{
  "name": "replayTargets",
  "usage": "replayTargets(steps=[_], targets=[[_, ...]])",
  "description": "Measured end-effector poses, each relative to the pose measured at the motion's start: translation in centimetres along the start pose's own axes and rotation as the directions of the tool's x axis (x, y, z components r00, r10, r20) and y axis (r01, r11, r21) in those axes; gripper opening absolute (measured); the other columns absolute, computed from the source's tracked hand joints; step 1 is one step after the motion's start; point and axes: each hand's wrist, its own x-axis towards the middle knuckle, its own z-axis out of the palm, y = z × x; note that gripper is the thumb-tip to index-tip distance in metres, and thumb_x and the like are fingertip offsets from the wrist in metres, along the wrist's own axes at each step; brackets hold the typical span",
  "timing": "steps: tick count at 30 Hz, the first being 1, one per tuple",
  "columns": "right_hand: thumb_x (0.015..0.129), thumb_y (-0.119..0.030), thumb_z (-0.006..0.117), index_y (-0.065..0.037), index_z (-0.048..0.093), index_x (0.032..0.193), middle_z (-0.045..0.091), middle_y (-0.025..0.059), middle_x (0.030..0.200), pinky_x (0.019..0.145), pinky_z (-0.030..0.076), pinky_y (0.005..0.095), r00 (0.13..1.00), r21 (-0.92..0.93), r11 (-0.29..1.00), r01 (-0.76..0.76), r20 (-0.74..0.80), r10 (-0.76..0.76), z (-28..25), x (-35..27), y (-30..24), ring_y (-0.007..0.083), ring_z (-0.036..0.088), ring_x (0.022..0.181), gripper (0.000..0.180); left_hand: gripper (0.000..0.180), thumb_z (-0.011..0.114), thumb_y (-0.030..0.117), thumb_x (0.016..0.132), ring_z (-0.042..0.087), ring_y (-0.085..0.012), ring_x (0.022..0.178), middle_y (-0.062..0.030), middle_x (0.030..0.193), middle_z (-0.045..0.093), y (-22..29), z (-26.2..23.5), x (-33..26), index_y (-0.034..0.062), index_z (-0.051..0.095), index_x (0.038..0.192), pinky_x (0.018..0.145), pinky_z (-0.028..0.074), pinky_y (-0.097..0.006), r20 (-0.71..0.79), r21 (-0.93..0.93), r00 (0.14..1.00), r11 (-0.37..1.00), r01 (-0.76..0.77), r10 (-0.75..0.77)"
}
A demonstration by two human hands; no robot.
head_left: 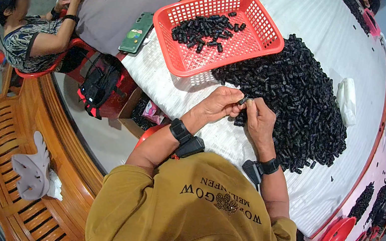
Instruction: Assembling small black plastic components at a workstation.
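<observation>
Close together over the near edge of the white-covered table, my two hands meet on a small black cylindrical piece [242, 100]. My left hand [219, 106] pinches it between thumb and fingertips. From the other side, my right hand [260, 123] has thumb and forefinger closed at the same piece; what exactly lies under those fingertips is too small to tell. A large heap of like black pieces [297, 96] spreads just beyond and to the right of my hands. Farther off stands a red perforated plastic basket [261, 43] with a smaller pile of black pieces [202, 30] inside.
A green phone [137, 32] lies left of the basket, and a white plastic packet [347, 101] right of the heap. Below the table's left edge sit a cardboard box [132, 116] and a black bag [100, 83]. Another person [32, 34] works at the grey-covered table, far left.
</observation>
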Motion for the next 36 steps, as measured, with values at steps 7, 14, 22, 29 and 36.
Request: replayTargets(steps=[7, 14, 22, 29, 36], targets=[[0.088, -0.017, 0.056, -0.002, 0.052, 0.072, 0.052, 0.015, 0.061, 0.049, 0.042, 0.0352, 1.0, 0.035, 0.999, 0.0, -0.024, 0.001, 0.0, 0.0, -0.2, 0.0291, 0.055, 0.053, 0.023, 0.022, 0.055, 0.022, 0.091, 0.052, -0.0073, 0.06, -0.004, 0.076, 0.057, 0.0, 0.0, 0.1, 0.0006, 0.06, 0.088, 0.052, 0.044, -0.021, -0.007, -0.022, 1.0, 1.0, 0.008, -0.008], [0.087, -0.016, 0.056, -0.001, 0.052, 0.072, 0.051, 0.0149, 0.061, 0.049, 0.042, 0.0343, 1.0, -0.026, 1.0, -0.009, 0.01, 0.009, -0.3, 0.1, -0.7, 0.0284, 0.054, 0.052, 0.022, 0.023, 0.055, 0.023, 0.092, 0.049, -0.0072, 0.059, -0.0038, 0.075, 0.058, -0.1, -0.1, 0.1, 0.0011, 0.059, 0.088, 0.051, 0.042, -0.022, -0.015, 0.014, 1.0, 1.0, 0.002, -0.002], [0.087, -0.015, 0.056, -0.002, 0.052, 0.071, 0.052, 0.0151, 0.061, 0.049, 0.042, 0.0344, 1.0, -0.044, 0.999, 0.006, 0.031, -0.005, -0.5, 0.1, -0.8, 0.03, 0.055, 0.053, 0.021, 0.021, 0.056, 0.022, 0.091, 0.05, -0.0075, 0.057, -0.0032, 0.073, 0.057, 0.1, 0.2, 0.0, 0.0023, 0.058, 0.083, 0.05, 0.041, -0.022, -0.035, 0.04, 0.999, 0.999, 0.017, -0.016], [0.087, -0.015, 0.057, -0.002, 0.053, 0.071, 0.053, 0.0144, 0.061, 0.048, 0.042, 0.034, 0.998, -0.055, 0.998, 0.039, 0.047, -0.037, -0.6, 0.2, -0.8, 0.0292, 0.055, 0.051, 0.022, 0.022, 0.054, 0.021, 0.092, 0.05, -0.0072, 0.057, -0.0029, 0.07, 0.056, 0.1, 0.3, 0.0, 0.0024, 0.058, 0.082, 0.049, 0.041, -0.021, -0.029, 0.042, 0.999, 0.999, 0.018, -0.017], [0.087, -0.016, 0.057, -0.001, 0.054, 0.073, 0.054, 0.0144, 0.061, 0.048, 0.042, 0.0322, 0.999, 0.011, 1.0, 0.016, 0.052, -0.016, -0.3, 0.1, -0.2, 0.0253, 0.054, 0.05, 0.021, 0.021, 0.054, 0.021, 0.092, 0.05, -0.0078, 0.057, -0.0029, 0.071, 0.056, -0.1, 0.0, 0.3, 0.0019, 0.058, 0.083, 0.05, 0.042, -0.023, -0.04, 0.054, 0.999, 0.998, 0.025, -0.023]])
